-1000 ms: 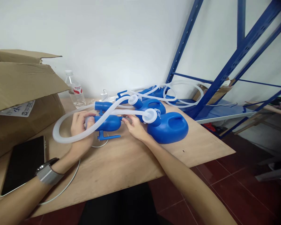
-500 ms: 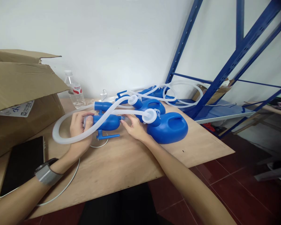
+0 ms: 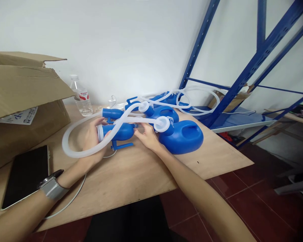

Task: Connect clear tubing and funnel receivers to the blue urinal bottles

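Workshop or storeroom, blue metal rack (image 3: pixel 252 68), wooden tabletop (image 3: pixel 146 174), cardboard box (image 3: pixel 27 82), red floor tiles (image 3: pixel 255 210)

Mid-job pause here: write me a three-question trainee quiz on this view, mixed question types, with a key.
1. Which hand is at the rimmed end of the blue piece with the handle below it?
2. What colour is the rim there? A, black; B, white; C, red.
3. True or false: the clear bottle stands upright.

Key: 1. Left hand. 2. B. 3. True.
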A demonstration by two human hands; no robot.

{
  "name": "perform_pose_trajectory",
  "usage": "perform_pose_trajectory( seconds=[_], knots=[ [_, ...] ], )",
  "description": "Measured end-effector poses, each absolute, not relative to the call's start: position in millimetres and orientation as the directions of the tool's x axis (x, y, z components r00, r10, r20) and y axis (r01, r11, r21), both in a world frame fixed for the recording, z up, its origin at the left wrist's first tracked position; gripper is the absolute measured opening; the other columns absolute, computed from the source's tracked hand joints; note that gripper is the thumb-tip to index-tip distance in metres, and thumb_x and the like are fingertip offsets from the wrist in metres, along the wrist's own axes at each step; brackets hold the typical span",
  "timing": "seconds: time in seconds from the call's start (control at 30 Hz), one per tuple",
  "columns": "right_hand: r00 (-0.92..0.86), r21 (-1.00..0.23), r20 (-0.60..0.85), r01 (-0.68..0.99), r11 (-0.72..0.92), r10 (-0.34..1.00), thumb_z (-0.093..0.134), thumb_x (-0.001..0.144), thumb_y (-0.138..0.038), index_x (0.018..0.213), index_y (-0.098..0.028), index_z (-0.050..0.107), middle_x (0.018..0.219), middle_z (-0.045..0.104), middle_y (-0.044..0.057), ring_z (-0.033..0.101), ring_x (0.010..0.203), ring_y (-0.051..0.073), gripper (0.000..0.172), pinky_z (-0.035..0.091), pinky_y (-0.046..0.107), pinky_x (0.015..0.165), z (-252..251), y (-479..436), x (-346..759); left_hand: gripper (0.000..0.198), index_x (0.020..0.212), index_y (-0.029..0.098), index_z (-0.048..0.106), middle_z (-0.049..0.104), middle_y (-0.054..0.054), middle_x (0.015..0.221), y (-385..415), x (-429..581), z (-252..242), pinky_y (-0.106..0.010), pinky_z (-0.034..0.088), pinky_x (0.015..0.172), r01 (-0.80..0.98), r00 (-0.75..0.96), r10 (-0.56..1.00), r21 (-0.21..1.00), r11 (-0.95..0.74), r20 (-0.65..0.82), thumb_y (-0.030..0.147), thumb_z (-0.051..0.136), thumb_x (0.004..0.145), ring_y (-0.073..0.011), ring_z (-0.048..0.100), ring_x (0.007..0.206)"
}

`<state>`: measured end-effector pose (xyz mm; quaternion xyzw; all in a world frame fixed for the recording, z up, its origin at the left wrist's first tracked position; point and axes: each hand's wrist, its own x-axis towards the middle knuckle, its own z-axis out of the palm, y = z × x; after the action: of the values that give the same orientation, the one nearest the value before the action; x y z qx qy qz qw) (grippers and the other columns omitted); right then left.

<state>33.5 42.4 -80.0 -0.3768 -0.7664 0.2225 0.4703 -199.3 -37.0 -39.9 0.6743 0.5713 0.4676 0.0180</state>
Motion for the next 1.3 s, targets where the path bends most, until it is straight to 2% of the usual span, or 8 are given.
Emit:
perform_pose_trajectory(
  seconds=[0.2,0.33,0.53,0.73,0.87,1.07,1.2,1.3],
  knots=[
    [-0.478,-0.443,0.588,0.485,0.754,0.653,0.041,0.102,-0.022,0.153,-0.02,0.056,0.145,0.055,0.015,0.051,0.139,0.026,0.053,0.041,0.052,0.125,-79,34,37,0.072,0.147,0.022,0.046,0.065,-0.014,0.128,-42,-191,-41,-0.054,0.052,0.099,0.68,-0.052,0.826,0.626,-0.382,0.561,0.052,0.07,0.087,-0.0328,0.064,0.117],
    [-0.532,-0.301,0.544,0.598,0.743,0.649,0.068,0.088,-0.027,0.161,-0.016,0.044,0.149,0.046,0.021,0.045,0.142,0.037,0.078,0.039,0.061,0.124,-74,22,33,0.069,0.147,0.021,0.044,0.062,-0.015,0.131,-46,-186,-38,-0.054,0.051,0.103,0.682,0.018,0.807,0.582,-0.442,0.591,0.052,0.068,0.09,-0.0316,0.063,0.119],
    [-0.439,-0.351,0.599,0.607,0.713,0.669,0.086,0.074,-0.061,0.141,-0.022,0.062,0.137,0.056,0.017,0.055,0.131,0.035,0.081,0.047,0.056,0.117,-68,15,24,0.068,0.151,0.024,0.038,0.058,-0.016,0.139,-47,-184,-40,-0.056,0.048,0.109,0.666,0.067,0.813,0.581,-0.468,0.578,0.051,0.066,0.095,-0.0315,0.061,0.126],
    [-0.454,-0.393,0.599,0.551,0.736,0.659,0.088,0.069,-0.062,0.135,-0.023,0.066,0.13,0.063,0.013,0.062,0.121,0.03,0.08,0.054,0.048,0.108,-64,15,29,0.061,0.152,0.025,0.038,0.055,-0.015,0.142,-50,-190,-33,-0.052,0.051,0.109,0.675,0.279,0.687,0.372,-0.637,0.67,0.039,0.064,0.099,-0.0308,0.061,0.128],
    [-0.47,-0.47,0.516,0.544,0.695,0.717,0.09,0.063,-0.062,0.134,-0.022,0.065,0.133,0.063,0.011,0.063,0.121,0.029,0.085,0.053,0.048,0.112,-65,17,33,0.07,0.162,0.025,0.026,0.042,-0.018,0.155,-54,-195,-24,-0.054,0.045,0.119,0.64,0.466,0.626,0.251,-0.727,0.625,0.034,0.061,0.102,-0.0348,0.047,0.146],
    [-0.466,-0.515,0.48,0.536,0.669,0.743,0.094,0.059,-0.056,0.138,-0.025,0.064,0.139,0.059,0.01,0.057,0.133,0.03,0.09,0.048,0.049,0.12,-74,29,35,0.064,0.165,0.036,0.033,0.033,-0.01,0.167,-50,-198,-28,-0.058,0.028,0.13,0.465,0.457,0.735,0.569,-0.678,0.502,0.05,0.053,0.105,-0.0376,0.028,0.158],
    [-0.457,-0.471,0.499,0.57,0.673,0.736,0.098,0.055,-0.049,0.138,-0.027,0.065,0.143,0.055,0.01,0.052,0.138,0.034,0.091,0.041,0.057,0.125,-75,35,39,0.071,0.15,0.028,0.059,0.049,-0.01,0.16,-45,-196,-28,-0.055,0.03,0.128,0.173,0.291,0.891,0.897,-0.408,0.349,0.075,0.033,0.103,-0.0386,0.039,0.152],
    [-0.441,-0.477,0.52,0.56,0.677,0.731,0.099,0.054,-0.046,0.142,-0.029,0.062,0.147,0.051,0.01,0.049,0.141,0.034,0.097,0.041,0.057,0.126,-75,36,42,0.086,0.119,0.022,0.077,0.063,-0.012,0.146,-41,-191,-20,-0.052,0.041,0.117,0.031,0.145,0.972,0.981,-0.193,0.187,0.09,0.031,0.092,-0.0408,0.047,0.144]
  ],
)
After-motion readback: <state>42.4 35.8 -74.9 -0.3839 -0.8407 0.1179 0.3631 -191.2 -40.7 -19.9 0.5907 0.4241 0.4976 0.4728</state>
